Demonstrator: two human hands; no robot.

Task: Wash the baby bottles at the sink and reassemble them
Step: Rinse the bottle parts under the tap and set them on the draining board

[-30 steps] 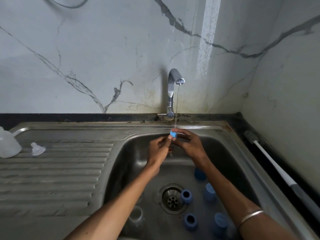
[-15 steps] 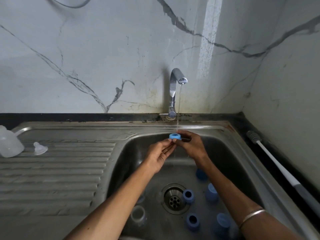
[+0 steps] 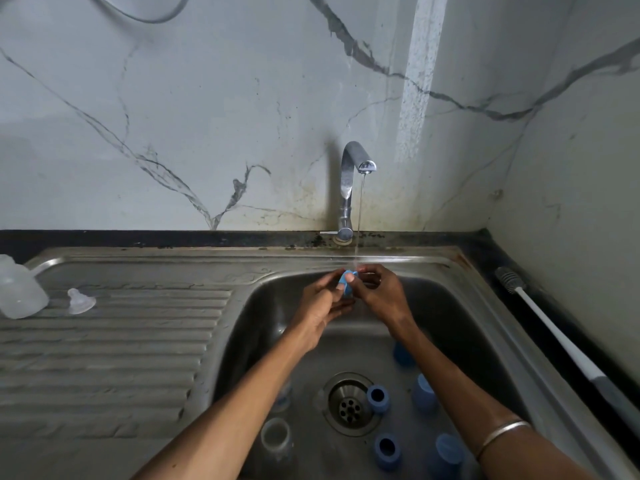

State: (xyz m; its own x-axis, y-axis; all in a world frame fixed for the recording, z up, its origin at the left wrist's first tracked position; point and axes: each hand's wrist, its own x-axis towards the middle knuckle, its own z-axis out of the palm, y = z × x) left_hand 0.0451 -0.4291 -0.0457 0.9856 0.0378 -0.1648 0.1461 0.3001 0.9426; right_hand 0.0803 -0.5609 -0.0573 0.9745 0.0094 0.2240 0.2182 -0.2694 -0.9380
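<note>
Both my hands meet under the running tap over the steel sink basin. A small blue bottle ring sits between them in the thin water stream. My left hand holds it from the left with its fingertips, and my right hand pinches it with thumb and fingers. On the basin floor lie several blue rings and caps around the drain, and a clear bottle lies near the front left.
A clear bottle body and a clear teat rest on the ribbed drainboard at the left. A long white bottle brush lies on the dark counter along the right wall.
The blue ring has been turned in my fingers, from flat to tilted on edge. Both hands stay under the stream at the same spot.
</note>
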